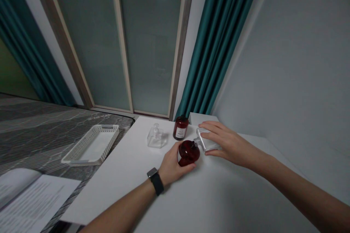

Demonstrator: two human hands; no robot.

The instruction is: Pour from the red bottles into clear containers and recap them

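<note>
My left hand (pixel 172 164), with a dark watch at the wrist, is wrapped round a dark red-brown glass bottle (pixel 189 153). That bottle is tilted, its neck toward the right. In my right hand (pixel 222 140) is a clear, flat-sided glass bottle (pixel 207 141), tipped so that its neck meets the mouth of the brown one; whether they touch is hard to tell. Behind them a second brown bottle (pixel 181 128) with a white label stands upright. Left of it is another clear square glass bottle (pixel 155 137), with a stopper-like top.
Everything in hand is over a white table (pixel 128 174). A white box-like thing (pixel 202 118) stands at its back edge. On the grey patterned surface to the left lie a white perforated basket (pixel 82 162) and an open book (pixel 35 200). A wall borders the right.
</note>
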